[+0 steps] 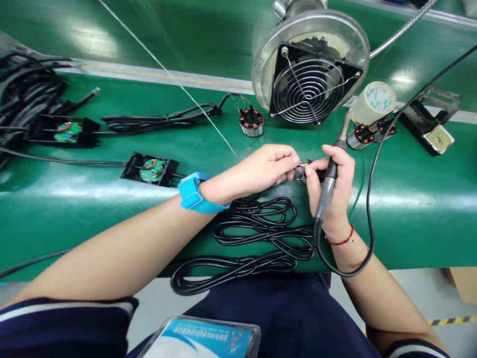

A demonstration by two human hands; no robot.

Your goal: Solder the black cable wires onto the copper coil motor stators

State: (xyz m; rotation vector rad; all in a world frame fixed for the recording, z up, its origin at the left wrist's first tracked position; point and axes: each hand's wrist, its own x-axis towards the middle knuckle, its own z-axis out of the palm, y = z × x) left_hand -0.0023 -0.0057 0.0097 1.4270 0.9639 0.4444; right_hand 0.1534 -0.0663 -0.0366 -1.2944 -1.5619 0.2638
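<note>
My left hand (270, 166) is closed in a pinch on thin coloured wires (304, 164), yellow and blue among them. My right hand (337, 184) has a soldering iron (327, 191) tucked between its fingers, its tip pointing up and away from me. The thumb and forefinger of that same hand touch a small part beside the wires, mostly hidden by the fingers; it looks like a motor stator. Below both hands lie coiled black cables (257, 233). A blue strap (199, 194) circles my left wrist.
A fume extractor fan (307, 89) hangs close beyond my hands. One stator (251, 122) stands left of it, others (361, 135) right, near a tape roll (374, 102) and an iron stand (427, 124). Open black boxes with green boards (151, 169) and cable bundles (22, 99) lie left.
</note>
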